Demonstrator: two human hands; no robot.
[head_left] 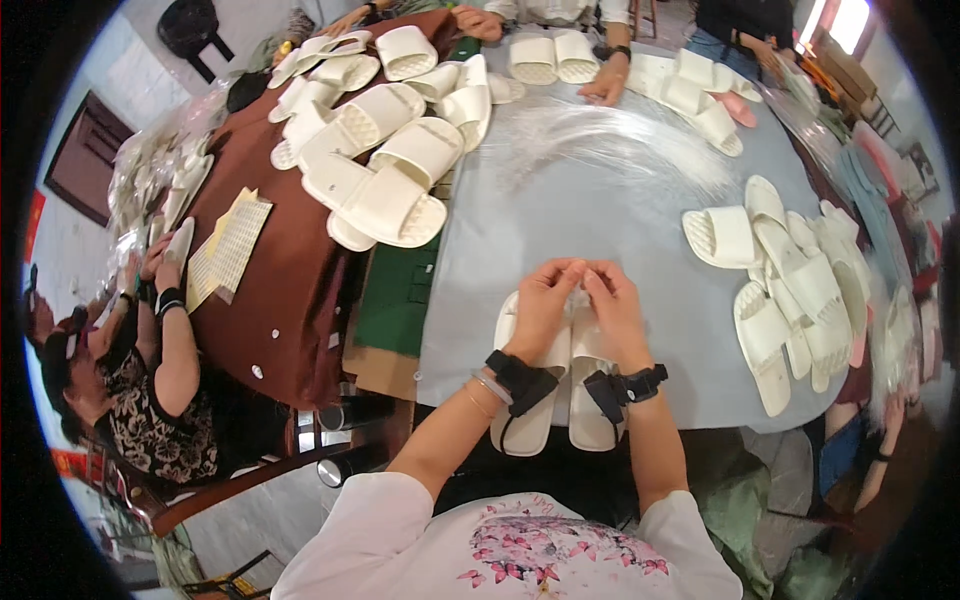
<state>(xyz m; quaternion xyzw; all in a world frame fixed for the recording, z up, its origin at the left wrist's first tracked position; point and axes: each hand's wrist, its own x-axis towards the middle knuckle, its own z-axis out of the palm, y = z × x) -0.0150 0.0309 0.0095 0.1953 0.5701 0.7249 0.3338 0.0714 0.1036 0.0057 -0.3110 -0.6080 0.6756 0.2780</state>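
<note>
My left hand (546, 305) and my right hand (616, 308) meet at the fingertips above a pair of white slippers. Both are closed in a pinch, and whatever lies between the fingers is too small or hidden to make out. Below my wrists, the left slipper (524, 428) and the right slipper (594, 425) lie side by side, heels toward me at the table's front edge. My hands cover much of their straps.
White slippers lie heaped at the far left (385, 190) and at the right (800, 290). Clear plastic bags (625, 145) spread across the grey tabletop (480, 265). Sticker sheets (230, 245) rest on the brown cloth, near a person (150, 400) holding a slipper. Other people's hands (606, 80) are across the table.
</note>
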